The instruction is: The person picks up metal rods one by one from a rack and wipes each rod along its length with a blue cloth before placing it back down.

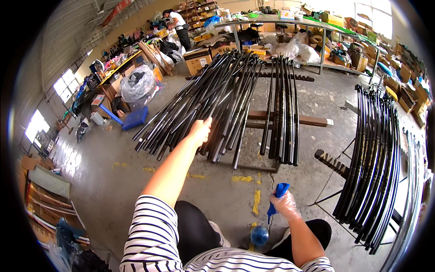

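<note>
On the left of the floor sits a blue flat-decked piece (135, 118) — perhaps a platform scale or cart — near a stuffed clear plastic bag (138, 86) and a pale jug (97, 118). Farther back, a cardboard box (198, 61) stands in front of a co-worker (180, 28) in a white top. A long metal table (258, 20) spans the rear, and worn yellow markings (257, 202) cross the concrete.

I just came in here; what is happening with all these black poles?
A person reaches their bare left hand over long, glossy black poles spread out in front; whether it grips one is unclear. The right hand, in a clear plastic glove, holds a crumpled blue cloth. More black poles stand grouped at the right, and another person is at the back.
</note>
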A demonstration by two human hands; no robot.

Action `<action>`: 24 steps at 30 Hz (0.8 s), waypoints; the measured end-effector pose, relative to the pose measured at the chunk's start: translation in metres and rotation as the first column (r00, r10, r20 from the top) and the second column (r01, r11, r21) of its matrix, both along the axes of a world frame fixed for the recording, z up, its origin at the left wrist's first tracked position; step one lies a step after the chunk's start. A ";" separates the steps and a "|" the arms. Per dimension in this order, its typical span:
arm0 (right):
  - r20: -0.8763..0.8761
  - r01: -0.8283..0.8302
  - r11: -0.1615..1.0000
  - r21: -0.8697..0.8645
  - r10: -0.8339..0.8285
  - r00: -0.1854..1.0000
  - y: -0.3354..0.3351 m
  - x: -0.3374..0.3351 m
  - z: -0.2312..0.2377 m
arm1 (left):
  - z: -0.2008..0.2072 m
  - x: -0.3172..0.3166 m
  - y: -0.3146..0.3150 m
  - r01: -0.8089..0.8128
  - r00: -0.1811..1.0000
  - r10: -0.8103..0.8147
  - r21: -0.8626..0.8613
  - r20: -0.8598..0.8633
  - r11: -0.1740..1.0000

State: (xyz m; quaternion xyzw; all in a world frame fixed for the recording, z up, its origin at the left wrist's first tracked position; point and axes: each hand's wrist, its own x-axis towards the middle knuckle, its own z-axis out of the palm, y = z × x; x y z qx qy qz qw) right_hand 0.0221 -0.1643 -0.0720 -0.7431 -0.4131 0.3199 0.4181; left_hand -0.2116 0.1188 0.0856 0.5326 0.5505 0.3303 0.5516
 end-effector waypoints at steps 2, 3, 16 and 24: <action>-0.104 0.024 0.999 -0.043 -0.028 0.994 -0.006 -0.004 0.003 | 0.005 -0.011 -0.009 -0.009 0.997 0.007 0.029 0.074 1.000; -0.224 0.023 1.000 0.004 -0.022 0.974 -0.011 -0.008 0.012 | 0.007 -0.017 -0.017 -0.014 0.994 0.009 0.049 0.108 0.999; -0.916 0.359 0.844 0.399 0.349 0.197 -0.019 -0.024 0.183 | -0.099 -0.165 -0.315 0.076 0.986 -0.079 -0.022 -0.150 0.997; -0.678 0.466 0.511 0.723 0.656 0.332 0.014 0.053 0.331 | -0.150 -0.259 -0.385 0.254 0.820 -0.039 0.301 -0.571 0.919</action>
